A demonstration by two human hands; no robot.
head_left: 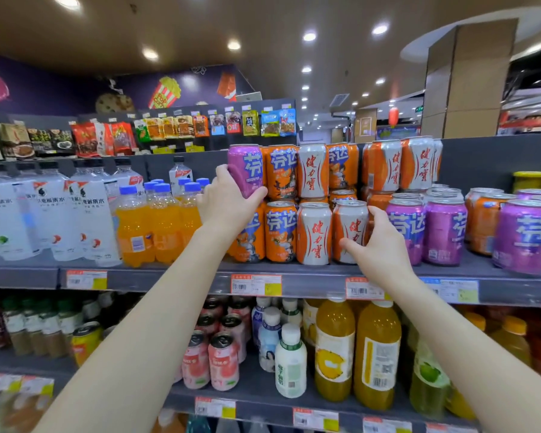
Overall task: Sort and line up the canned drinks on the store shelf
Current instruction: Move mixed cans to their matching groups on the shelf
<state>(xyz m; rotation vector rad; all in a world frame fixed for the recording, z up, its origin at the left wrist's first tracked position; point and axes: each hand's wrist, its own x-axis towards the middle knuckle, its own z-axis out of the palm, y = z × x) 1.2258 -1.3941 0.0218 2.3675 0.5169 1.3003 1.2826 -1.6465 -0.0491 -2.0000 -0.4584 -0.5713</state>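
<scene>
Now we've got both hands on cans at the drinks shelf (pixel 181 278).
Our left hand (pixel 224 201) is wrapped round a purple can (pixel 245 168) in the upper stacked row, far left end, next to an orange can (pixel 281 171). Our right hand (pixel 380 242) grips a white-and-orange can (pixel 350 226) in the bottom row, w/ purple cans (pixel 425 229) just to its right & orange soda bottles (pixel 156 226) further left.

Single head-worn wide-angle view, facing forward and slightly down at a store shelf (pixel 175 278) close ahead; near enough for both forearms to reach in from the bottom edge; ceiling lights at top; aisle receding far right; edges bent by lens.
</scene>
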